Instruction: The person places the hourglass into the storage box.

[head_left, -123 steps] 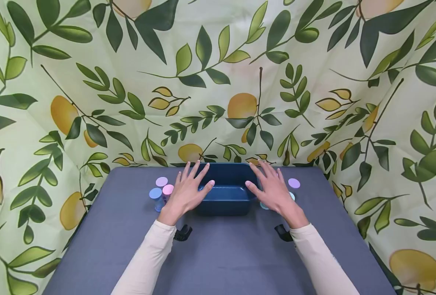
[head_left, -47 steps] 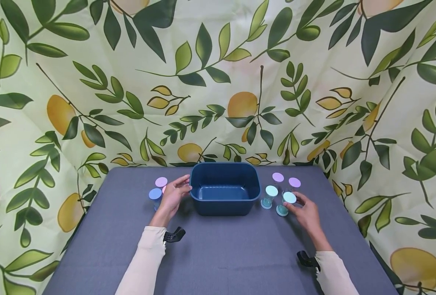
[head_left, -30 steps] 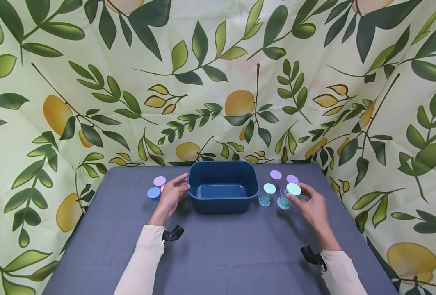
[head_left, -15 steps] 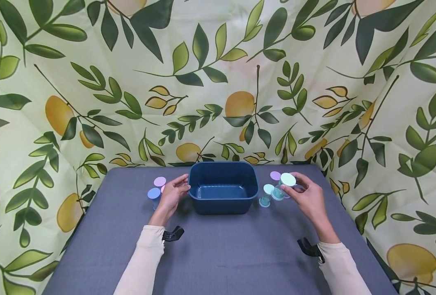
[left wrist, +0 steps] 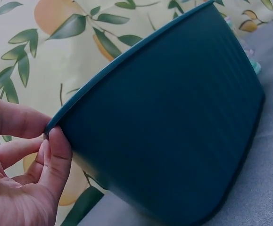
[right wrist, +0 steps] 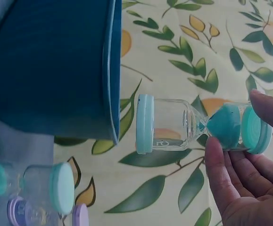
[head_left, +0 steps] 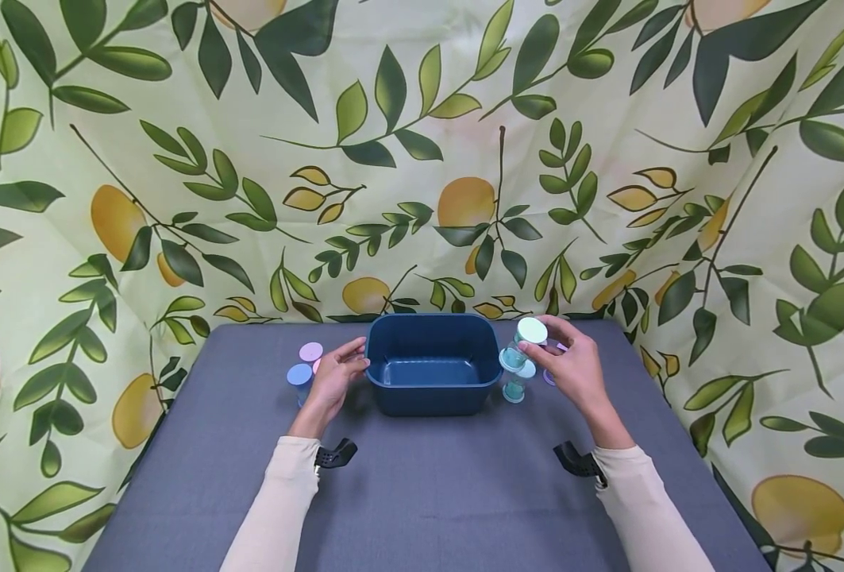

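Note:
My right hand [head_left: 575,369] grips a mint-capped sand timer [head_left: 514,357], raised beside the right rim of a dark blue plastic bin [head_left: 432,402]. In the right wrist view the held sand timer [right wrist: 171,125] shows clear glass and teal sand, with thumb and fingers round one end. At the bin's left side, my left hand [head_left: 330,385] pinches its rim between thumb and fingers, as the left wrist view confirms at the bin's edge [left wrist: 96,80]. Another mint-capped sand timer [head_left: 514,391] stands on the table below the held one. Purple-capped sand timers [right wrist: 81,216] are partly hidden behind my right hand.
Left of the bin stand a blue sand timer [head_left: 300,376], a lilac-capped one [head_left: 310,351] and a pink-capped one mostly behind my left hand. Grey cloth covers the table [head_left: 429,492]. A leaf-and-fruit patterned cloth [head_left: 422,191] hangs behind and at both sides.
My right hand has picked up the nearer mint-capped sand timer and carried it up and left to the bin's rim. Earlier, my left hand moved from over the bin's left side onto its rim.

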`<control>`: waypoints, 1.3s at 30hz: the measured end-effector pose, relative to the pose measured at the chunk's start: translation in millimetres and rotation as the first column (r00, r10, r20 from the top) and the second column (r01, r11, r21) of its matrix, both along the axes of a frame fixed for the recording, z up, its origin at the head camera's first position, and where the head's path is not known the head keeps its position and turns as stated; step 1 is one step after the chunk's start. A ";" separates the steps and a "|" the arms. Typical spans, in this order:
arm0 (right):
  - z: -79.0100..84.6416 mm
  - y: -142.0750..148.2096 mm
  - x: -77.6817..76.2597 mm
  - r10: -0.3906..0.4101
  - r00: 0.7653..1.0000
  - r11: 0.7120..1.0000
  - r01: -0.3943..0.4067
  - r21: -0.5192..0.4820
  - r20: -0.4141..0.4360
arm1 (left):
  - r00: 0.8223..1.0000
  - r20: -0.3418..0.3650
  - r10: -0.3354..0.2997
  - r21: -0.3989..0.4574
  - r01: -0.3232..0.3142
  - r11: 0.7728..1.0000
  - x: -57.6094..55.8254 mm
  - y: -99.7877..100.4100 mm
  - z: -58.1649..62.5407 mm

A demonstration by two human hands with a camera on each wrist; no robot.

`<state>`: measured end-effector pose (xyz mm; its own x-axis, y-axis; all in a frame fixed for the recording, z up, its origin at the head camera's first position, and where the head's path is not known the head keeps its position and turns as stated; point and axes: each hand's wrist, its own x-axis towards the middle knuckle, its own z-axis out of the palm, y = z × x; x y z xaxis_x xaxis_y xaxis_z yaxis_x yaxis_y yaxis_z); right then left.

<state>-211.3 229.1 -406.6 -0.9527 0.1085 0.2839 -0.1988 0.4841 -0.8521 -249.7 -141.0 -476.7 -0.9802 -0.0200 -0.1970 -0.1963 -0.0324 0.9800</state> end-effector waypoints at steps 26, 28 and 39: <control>19.6 -69.6 -34.1 0.192 0.980 0.970 -0.182 -0.159 0.052 | 1.000 0.011 0.004 0.007 -0.004 1.000 1.2 1.4 1.6; 19.9 -74.6 -36.4 0.197 0.978 0.970 -0.183 -0.159 0.071 | 1.000 0.009 -0.003 0.004 0.003 1.000 1.0 1.6 1.4; 12.8 -99.9 -48.4 0.259 0.962 0.945 -0.233 -0.228 0.091 | 1.000 0.012 0.002 -0.013 -0.002 1.000 0.5 2.6 0.9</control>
<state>-259.7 129.1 -393.8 -0.9826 -0.0881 0.1634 -0.1801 0.2375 -0.9546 -249.2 -138.4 -475.9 -0.9777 -0.0247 -0.2086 -0.2081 -0.0199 0.9779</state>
